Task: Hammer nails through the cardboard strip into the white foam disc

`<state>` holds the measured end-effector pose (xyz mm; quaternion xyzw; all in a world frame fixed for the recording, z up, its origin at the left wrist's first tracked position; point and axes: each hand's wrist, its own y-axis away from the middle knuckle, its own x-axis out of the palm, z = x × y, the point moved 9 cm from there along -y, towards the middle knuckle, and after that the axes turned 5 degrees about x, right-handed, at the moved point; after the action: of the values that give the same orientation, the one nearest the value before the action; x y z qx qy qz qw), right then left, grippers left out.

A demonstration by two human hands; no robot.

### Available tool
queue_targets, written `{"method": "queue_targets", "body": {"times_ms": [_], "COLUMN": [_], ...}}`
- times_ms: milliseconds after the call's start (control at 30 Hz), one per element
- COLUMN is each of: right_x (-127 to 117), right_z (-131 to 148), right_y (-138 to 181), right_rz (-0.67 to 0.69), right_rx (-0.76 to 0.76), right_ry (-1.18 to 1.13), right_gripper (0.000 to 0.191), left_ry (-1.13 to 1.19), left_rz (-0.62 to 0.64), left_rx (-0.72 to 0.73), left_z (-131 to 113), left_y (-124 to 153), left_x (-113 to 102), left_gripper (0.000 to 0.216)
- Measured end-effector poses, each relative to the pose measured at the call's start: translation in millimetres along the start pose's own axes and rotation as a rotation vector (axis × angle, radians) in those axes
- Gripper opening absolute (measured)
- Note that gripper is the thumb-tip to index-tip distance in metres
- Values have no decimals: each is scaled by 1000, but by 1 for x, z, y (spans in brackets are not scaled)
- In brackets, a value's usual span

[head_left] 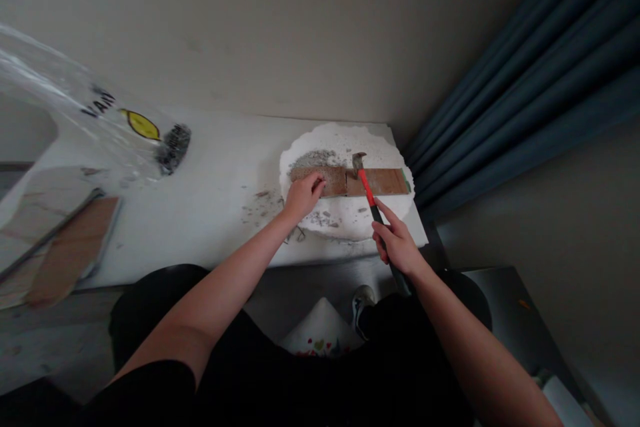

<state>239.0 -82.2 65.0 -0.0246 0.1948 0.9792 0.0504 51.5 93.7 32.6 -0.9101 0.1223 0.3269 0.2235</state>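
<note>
A claw hammer (369, 191) with a red and black handle is in my right hand (399, 245), its fingers wrapped round the grip. The metal head lies over a brown, flat, wood-like strip (384, 181); I cannot tell whether it touches. My left hand (305, 196) rests at the strip's left part, fingertips pinched together near its surface, and what they hold, if anything, is too small to name. A dark seam crosses the strip near its middle. Under it lies a white round pad with a scalloped edge (350, 223), strewn with grey crumbs (315, 159).
The pad lies on a white table (215, 193) against a wall. At left are a clear plastic bag (107, 117) with a yellow print and brown boards (75, 243). A blue curtain (515, 73) hangs at right, beside a dark box-like surface (520, 320).
</note>
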Motion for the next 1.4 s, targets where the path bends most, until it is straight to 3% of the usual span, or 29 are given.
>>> {"method": "queue_targets", "body": {"times_ms": [300,567,1400], "right_x": [22,50,45], "right_z": [24,19,10], "right_y": [32,34,33], "right_rz": [171,229,231], "right_rx": [-49,-36,-10], "right_ry": [-98,-91,-123], "right_gripper": [74,71,72], "left_ry": [-11,5,-44], "left_rz": [-49,-19,-15], "left_rx": [93,81,108], "left_z": [-6,-6,-4], "left_y": [0,-3,-2], "left_x": [-2,0,4], "left_gripper": [13,12,9]}}
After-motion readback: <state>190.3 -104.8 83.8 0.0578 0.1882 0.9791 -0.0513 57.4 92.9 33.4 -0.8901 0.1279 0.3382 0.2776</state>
